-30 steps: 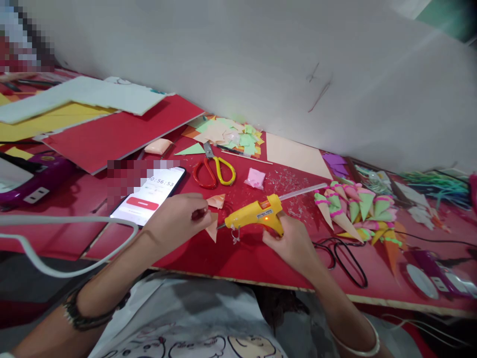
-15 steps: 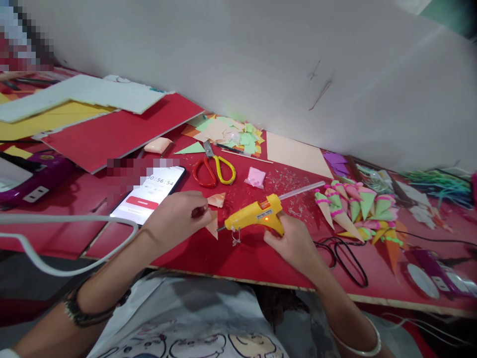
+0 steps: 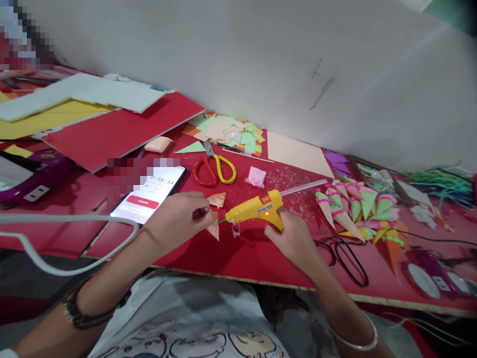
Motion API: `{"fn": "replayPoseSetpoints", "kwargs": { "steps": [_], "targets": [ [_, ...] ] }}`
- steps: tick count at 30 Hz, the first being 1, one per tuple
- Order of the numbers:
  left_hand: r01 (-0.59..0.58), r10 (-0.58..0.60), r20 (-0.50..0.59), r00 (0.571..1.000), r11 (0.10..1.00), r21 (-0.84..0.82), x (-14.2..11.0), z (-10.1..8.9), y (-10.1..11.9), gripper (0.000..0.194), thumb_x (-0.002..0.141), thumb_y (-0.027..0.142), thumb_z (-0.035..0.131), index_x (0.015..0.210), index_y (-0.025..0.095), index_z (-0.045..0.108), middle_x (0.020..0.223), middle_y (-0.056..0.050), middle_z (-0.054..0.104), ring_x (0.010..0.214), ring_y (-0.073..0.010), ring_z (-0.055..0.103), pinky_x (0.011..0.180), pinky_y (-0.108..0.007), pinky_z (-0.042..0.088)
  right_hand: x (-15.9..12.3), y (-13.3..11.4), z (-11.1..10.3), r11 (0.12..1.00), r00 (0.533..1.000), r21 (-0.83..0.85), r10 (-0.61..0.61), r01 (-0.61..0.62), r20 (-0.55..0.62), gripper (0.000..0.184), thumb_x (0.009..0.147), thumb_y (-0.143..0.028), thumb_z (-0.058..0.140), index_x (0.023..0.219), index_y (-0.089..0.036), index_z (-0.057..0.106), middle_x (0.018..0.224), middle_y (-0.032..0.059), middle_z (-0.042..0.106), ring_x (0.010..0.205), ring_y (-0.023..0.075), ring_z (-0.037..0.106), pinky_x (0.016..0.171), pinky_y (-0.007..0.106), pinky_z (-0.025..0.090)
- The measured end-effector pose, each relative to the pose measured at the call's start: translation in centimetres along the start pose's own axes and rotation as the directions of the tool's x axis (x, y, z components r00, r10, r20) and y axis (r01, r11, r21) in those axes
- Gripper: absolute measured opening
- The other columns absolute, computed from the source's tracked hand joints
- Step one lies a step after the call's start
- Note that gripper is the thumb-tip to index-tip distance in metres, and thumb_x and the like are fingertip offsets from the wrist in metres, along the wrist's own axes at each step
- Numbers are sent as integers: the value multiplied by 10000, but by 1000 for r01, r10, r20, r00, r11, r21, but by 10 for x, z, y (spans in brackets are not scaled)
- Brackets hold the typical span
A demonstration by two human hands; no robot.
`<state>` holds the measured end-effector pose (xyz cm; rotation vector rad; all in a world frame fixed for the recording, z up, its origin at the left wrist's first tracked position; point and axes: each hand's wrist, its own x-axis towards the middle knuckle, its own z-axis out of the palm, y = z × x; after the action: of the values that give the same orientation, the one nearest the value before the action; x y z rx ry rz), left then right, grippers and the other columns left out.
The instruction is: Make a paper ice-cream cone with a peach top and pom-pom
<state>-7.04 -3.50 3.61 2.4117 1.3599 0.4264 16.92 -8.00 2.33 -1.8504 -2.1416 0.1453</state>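
Note:
My right hand (image 3: 292,238) is wrapped round the grip of a yellow hot glue gun (image 3: 251,209), whose orange light is lit and whose clear glue stick juts out behind. In my left hand (image 3: 186,214), closed fingers pinch a small peach paper piece (image 3: 213,228) with a pointed lower tip. The gun's nozzle meets the edge of this paper, or lies just beside it; which one I cannot tell. A folded peach paper scrap (image 3: 217,200) lies just beyond the fingers. Scissors (image 3: 214,166) with red and yellow handles rest farther back.
A phone (image 3: 143,201) showing a timer lies by my left wrist. Several small decorated paper cones (image 3: 357,204) are heaped at the right, near a looped black cord (image 3: 348,263). Paper scraps (image 3: 231,132), a pink packet (image 3: 255,177) and a red board (image 3: 126,129) sit toward the wall.
The glue gun has shifted slightly, its nozzle moving a little up along the paper edge. My left hand keeps its pinch on the paper almost unmoved.

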Motion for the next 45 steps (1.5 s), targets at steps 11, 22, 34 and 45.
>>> {"fn": "replayPoseSetpoints", "kwargs": {
  "steps": [11, 22, 34, 45],
  "targets": [
    [-17, 17, -33, 999, 1000, -5, -2, -2, 2, 245, 736, 253, 417, 507, 167, 395, 539, 31, 380, 484, -85, 331, 493, -237, 251, 3, -2, 0, 1000, 1000, 2, 15, -15, -6, 175, 713, -238, 466, 858, -162, 529, 601, 18, 566, 514, 151, 512, 481, 228, 304],
    [-37, 37, -10, 999, 999, -18, -2, -3, 4, 224, 731, 221, 412, 514, 169, 389, 542, 32, 397, 499, -86, 353, 511, -226, 270, 5, -1, 1, 1000, 999, -8, 23, -23, -27, 179, 700, -232, 468, 855, -165, 528, 621, 29, 587, 547, 169, 538, 489, 233, 311],
    [-31, 33, 26, 999, 996, -84, -3, -5, 4, 209, 725, 196, 396, 518, 167, 383, 539, 28, 403, 508, -86, 356, 516, -227, 273, 6, 0, 0, 999, 998, 10, 41, -41, -49, 149, 710, -228, 477, 838, -170, 527, 601, 18, 574, 503, 152, 519, 476, 230, 313],
    [11, 20, 105, 994, 959, -285, 2, -7, -2, 253, 780, 242, 353, 538, 170, 353, 533, 38, 369, 526, -90, 351, 515, -221, 272, -13, 43, -17, 936, 949, 215, 303, -279, -90, 272, 790, -432, 429, 873, -180, 490, 715, 37, 587, 630, 173, 554, 541, 253, 387]
  ]
}}
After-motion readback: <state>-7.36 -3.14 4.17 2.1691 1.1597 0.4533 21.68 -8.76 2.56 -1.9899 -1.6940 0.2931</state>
